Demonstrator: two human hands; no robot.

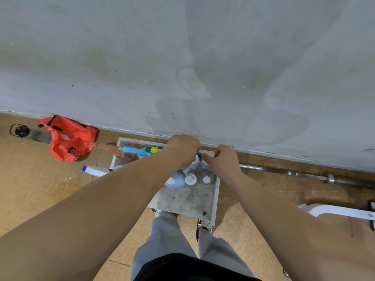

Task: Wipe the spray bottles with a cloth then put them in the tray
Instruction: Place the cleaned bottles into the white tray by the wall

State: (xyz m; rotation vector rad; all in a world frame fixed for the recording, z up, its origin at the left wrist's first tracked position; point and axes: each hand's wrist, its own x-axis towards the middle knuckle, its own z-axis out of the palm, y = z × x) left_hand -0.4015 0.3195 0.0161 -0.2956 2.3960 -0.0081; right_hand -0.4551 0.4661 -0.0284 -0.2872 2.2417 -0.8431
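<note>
**A:** Where are our hands now?

**B:** Both reach down over the far end of the tray (216, 196). The left hand (183, 148) shows us its back, with the fingers curled under; what it holds, if anything, we cannot tell. The right hand (223, 159) is curled also, its fingertips close to a white cap; whether it pinches that cap, we cannot tell either.

**A:** And the things of the task?

**B:** Some white-capped bottles (190, 178) stand upright in the tray, just under and between the hands; a lavender bottle (176, 180) leans beside them, below the left wrist. One spray bottle (95, 170) lies on the floor outside the tray, to the left of the left forearm; we judge it is not yet wiped. We see no cloth.

**A:** Why are they crowded at the far end?

**B:** We think standing close together helps them not to tip; it also leaves the part of the tray nearer than the hands bare for more bottles.

**A:** How much room do we have?

**B:** The wall (203, 57) runs just beyond the fingers, so forward is closed. The tray rim must be cleared from above. Left of the left hand a blue box (134, 150) already lies in the tray; an orange bag (71, 138) is farther left, well apart. Right of the right hand a barbell (304, 175) lies along the wall.
</note>
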